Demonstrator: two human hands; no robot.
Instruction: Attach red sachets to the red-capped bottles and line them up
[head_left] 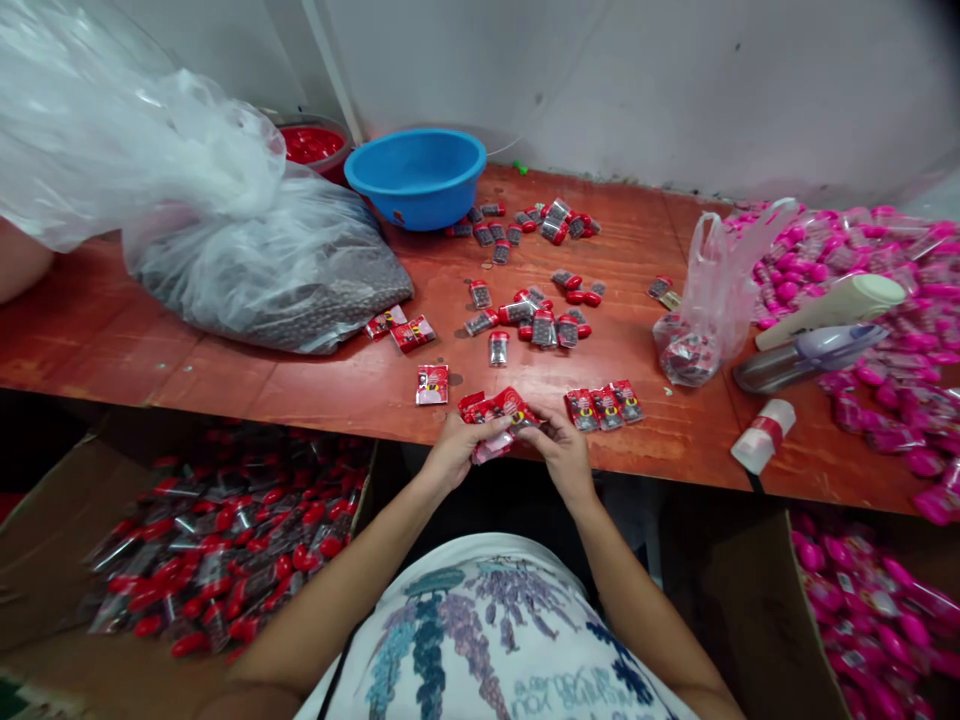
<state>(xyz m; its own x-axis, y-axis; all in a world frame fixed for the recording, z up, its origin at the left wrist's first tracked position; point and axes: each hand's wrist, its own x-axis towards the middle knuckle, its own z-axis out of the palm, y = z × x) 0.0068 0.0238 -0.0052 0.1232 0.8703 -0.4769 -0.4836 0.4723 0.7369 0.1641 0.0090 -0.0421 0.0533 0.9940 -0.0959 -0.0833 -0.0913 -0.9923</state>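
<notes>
Both hands are at the table's front edge, holding a small bunch of red printed packets (504, 404). My left hand (456, 448) is closed on the packets from the left, thumb on top. From the right, the fingers of my right hand (564, 455) pinch a packet at its edge. A single red packet (433, 384) lies just left of the hands. On the right is a row of three matching packets (604, 406). Beyond the hands stands a small clear bottle with a red cap (498, 349), near a loose cluster of similar bottles (544, 328).
A knotted plastic bag of dark beads (322, 265) and a blue basin (420, 180) stand at the back left. Pink-capped bottles (885, 260) heap up at right beside a small plastic bag (694, 345). Below the table, cardboard boxes hold red-capped bottles (217, 560) and pink items (870, 610).
</notes>
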